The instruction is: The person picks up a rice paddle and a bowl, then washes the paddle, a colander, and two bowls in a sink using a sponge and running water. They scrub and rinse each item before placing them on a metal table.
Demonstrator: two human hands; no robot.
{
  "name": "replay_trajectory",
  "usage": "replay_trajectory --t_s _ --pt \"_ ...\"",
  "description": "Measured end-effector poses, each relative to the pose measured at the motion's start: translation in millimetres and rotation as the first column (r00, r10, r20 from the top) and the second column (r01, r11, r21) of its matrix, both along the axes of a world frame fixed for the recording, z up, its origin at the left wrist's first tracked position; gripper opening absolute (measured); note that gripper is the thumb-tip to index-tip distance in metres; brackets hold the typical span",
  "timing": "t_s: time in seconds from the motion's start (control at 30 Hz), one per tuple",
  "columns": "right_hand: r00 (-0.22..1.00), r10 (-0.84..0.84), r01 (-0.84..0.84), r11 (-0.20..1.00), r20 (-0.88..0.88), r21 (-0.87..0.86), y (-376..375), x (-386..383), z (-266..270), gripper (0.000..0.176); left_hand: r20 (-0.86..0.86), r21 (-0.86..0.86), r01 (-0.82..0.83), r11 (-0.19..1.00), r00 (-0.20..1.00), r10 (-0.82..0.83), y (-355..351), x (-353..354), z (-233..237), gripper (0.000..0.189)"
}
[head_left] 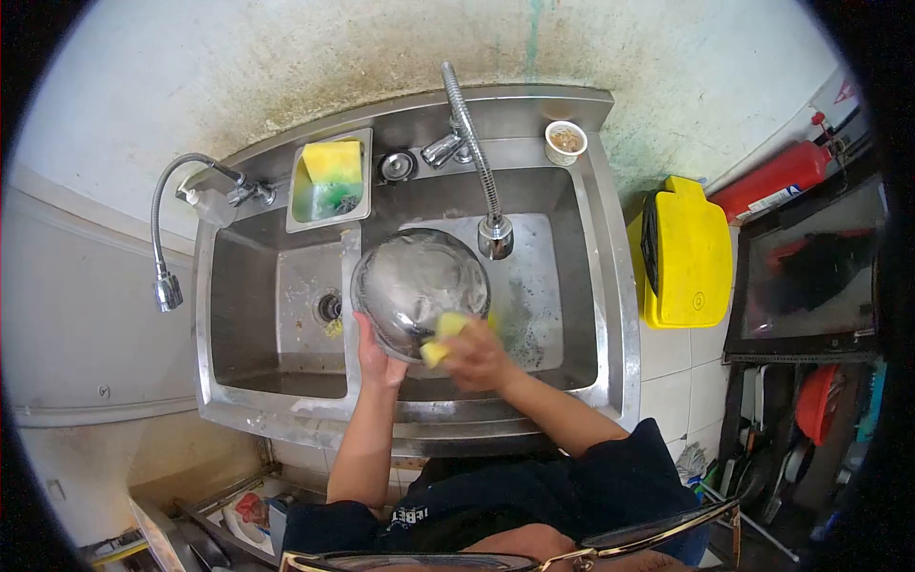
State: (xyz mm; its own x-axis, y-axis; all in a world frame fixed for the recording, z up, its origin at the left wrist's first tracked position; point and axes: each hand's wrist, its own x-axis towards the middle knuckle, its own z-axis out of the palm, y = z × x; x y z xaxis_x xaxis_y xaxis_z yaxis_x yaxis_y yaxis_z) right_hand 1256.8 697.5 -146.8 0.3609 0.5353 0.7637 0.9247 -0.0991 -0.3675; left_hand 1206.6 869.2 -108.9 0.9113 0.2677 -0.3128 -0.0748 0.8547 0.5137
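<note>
Right now your left hand [379, 360] grips the steel bowl [417, 281] by its near rim over the sink [591, 286], while your right hand [477, 355] closes on a yellow sponge [440, 338] pressed against it.

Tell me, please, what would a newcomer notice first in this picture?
A shiny steel bowl is at the centre, over the steel sink; the left hand grips its rim while the right hand presses a yellow sponge against it. To the right, a bright yellow plastic object stands beside the sink.

Bright, even daylight; strong fisheye curvature, black vignetted corners, mild softness.
</note>
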Motion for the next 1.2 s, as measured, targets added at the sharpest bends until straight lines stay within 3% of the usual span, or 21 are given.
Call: replay_trajectory --t_s 0.03,0.1,0.17,0.23,0.27,0.3,0.33,0.37,0.43,0.53,0.67,0.73,0.77,0.83,0.9,0.97,1.0,1.03,1.07,1.13,1.2 --pt "0.981 -0.067 0.081 0.994 -0.182 0.074 -4.2 6.0 -6.0 0.029 -0.004 -0.011 0.028 1.0 1.0 -0.028 2.6 -6.6 -0.5 0.066" --pt "0.745 -0.282 0.495 0.841 -0.605 0.218 -0.8 22.1 -23.4 0.034 0.06 -0.025 0.083 0.996 0.995 -0.081 6.5 -24.1 -10.0 0.067" --pt "0.46 0.017 0.366 0.907 -0.888 0.207 -2.1 48.9 -26.0 0.038 0.092 -0.093 0.195 0.976 0.978 -0.187 7.9 -36.0 -16.2 0.067" --pt "0.076 -0.033 0.186 0.982 -0.997 -0.018 8.5 82.7 -40.2 0.036 0.011 -0.053 0.269 0.962 0.963 -0.269 14.5 -41.2 -34.0 0.067" --pt "0.072 -0.032 0.185 0.983 -0.997 -0.018 16.8 94.4 -38.2 0.036 -0.064 -0.013 0.345 0.938 0.936 -0.345 16.4 -43.0 -40.8 0.067" --pt "0.183 -0.175 0.079 0.983 -0.967 -0.163 30.7 104.8 -32.0 0.032 -0.179 0.154 0.326 0.933 0.938 -0.298 8.2 -41.3 -42.9 0.063" --pt "0.305 -0.298 -0.009 0.949 -0.905 -0.316 43.1 107.2 -22.3 0.028 -0.179 0.156 0.327 0.932 0.937 -0.299 4.4 -35.4 -39.4 0.063" --pt "0.518 -0.315 0.063 0.941 -0.796 -0.331 51.1 101.2 -13.6 0.025 -0.165 0.095 0.279 0.956 0.951 -0.262 2.8 -28.8 -36.0 0.062" --pt "0.795 -0.245 0.134 0.963 -0.555 -0.234 66.5 78.1 13.2 0.021 -0.136 -0.03 0.224 0.974 0.965 -0.226 -0.2 -19.7 -38.5 0.06" --pt "0.965 -0.174 0.146 0.978 -0.198 -0.15 66.9 18.6 46.5 0.022 -0.069 0.003 0.01 1.0 0.998 -0.009 -3.4 -7.9 -43.5 0.059" --pt "0.979 -0.008 -0.001 0.999 -0.206 -0.045 28.0 6.2 22.1 0.027 0.055 -0.077 0.096 0.992 0.994 -0.092 10.2 -14.7 -16.3 0.06" --pt "0.851 -0.314 0.252 0.947 -0.422 -0.197 25.9 21.9 4.6 0.035 -0.047 -0.105 0.046 0.993 0.998 -0.051 6.0 -20.4 -21.9 0.058" --pt "0.857 -0.301 0.239 0.951 -0.419 -0.193 34.3 30.1 0.9 0.035 -0.181 -0.006 0.112 0.994 0.977 -0.111 2.8 -21.0 -29.3 0.055" --pt "0.773 -0.12 0.236 0.966 -0.623 0.106 66.0 56.4 8.6 0.03 -0.309 0.125 0.228 0.966 0.934 -0.181 -4.8 -20.1 -43.4 0.051" --pt "0.826 0.064 0.202 0.894 -0.561 0.399 105.2 75.5 45.3 0.032 -0.339 0.14 0.264 0.954 0.918 -0.204 -11.4 -16.4 -62.3 0.045" --pt "0.907 0.033 0.158 0.897 -0.419 0.412 139.8 99.7 83.9 0.033 -0.318 0.138 0.28 0.95 0.921 -0.225 -22.9 -7.6 -61.2 0.043" --pt "0.903 0.113 0.1 0.883 -0.415 0.458 154.4 107.9 101.4 0.032 -0.426 0.221 0.362 0.905 0.871 -0.245 -25.6 -1.8 -65.7 0.046" --pt "0.945 -0.134 0.234 0.916 -0.3 0.327 163.7 115.5 111.3 0.035 -0.53 0.291 0.452 0.843 0.81 -0.251 -27.5 4.4 -64.8 0.049" --pt "0.94 -0.145 0.246 0.914 -0.307 0.322 158.6 113.7 109.4 0.035 -0.536 0.284 0.464 0.839 0.802 -0.262 -27.7 9.8 -63.4 0.049" --pt "0.866 0.082 0.091 0.944 -0.493 0.318 145.7 104.6 98.4 0.03 -0.35 0.303 0.275 0.913 0.923 -0.162 -29.8 17.4 -51.0 0.052" --pt "0.625 0.11 0.058 0.981 -0.773 0.186 105.1 87.5 40.5 0.022 -0.436 0.254 0.289 0.923 0.886 -0.158 -10.4 11.4 -64.7 0.052"
